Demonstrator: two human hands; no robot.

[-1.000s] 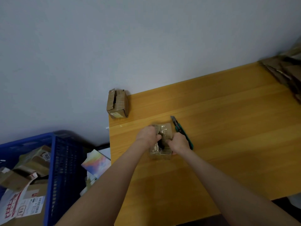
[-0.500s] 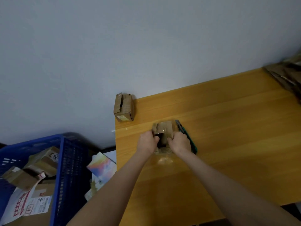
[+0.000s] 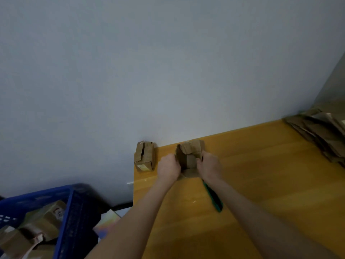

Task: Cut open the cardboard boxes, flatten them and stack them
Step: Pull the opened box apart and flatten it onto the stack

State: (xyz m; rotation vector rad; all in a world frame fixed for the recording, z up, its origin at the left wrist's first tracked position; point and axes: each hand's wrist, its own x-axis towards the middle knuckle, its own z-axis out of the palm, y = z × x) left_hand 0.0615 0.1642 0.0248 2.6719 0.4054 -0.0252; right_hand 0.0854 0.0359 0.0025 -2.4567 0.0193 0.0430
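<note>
**Two boxes on the bench, one of them open between your hands**

Count first: two boxes in box form on the bench (image 3: 270,184), one knife, one pile of flattened cardboard, one crate; you have both hands on the same box.

The open box (image 3: 189,157) sits close to the far edge of the bench, towards its far left corner; it is small, brown and creased, its top flaps are folded back towards the wall (image 3: 168,71), and its inside shows dark; a lower flap juts out towards you between your wrists; whether its base rests on the bench or hangs just above it, you cannot tell from here.

Your left hand (image 3: 168,168) grips the box's left side, with its fingers (image 3: 176,160) curled over that wall into the opening; your right hand (image 3: 210,166) grips the right side the same way, fingers (image 3: 199,161) hooked over the edge; the fingertips themselves are hidden inside.

The second box (image 3: 144,156) stands at the far left corner, against the wall and just beside your left hand without touching it; its top seam is split, with a pale label on the near face.

The knife (image 3: 213,199), green-handled, lies on the bench nearer you than the open box, partly covered by your right forearm.

The flattened pile (image 3: 317,131) lies at the far right corner; its sheets are too blurred to count.

The blue crate (image 3: 71,212) stands off the bench's left edge, lower down, holding several taped boxes.
</note>
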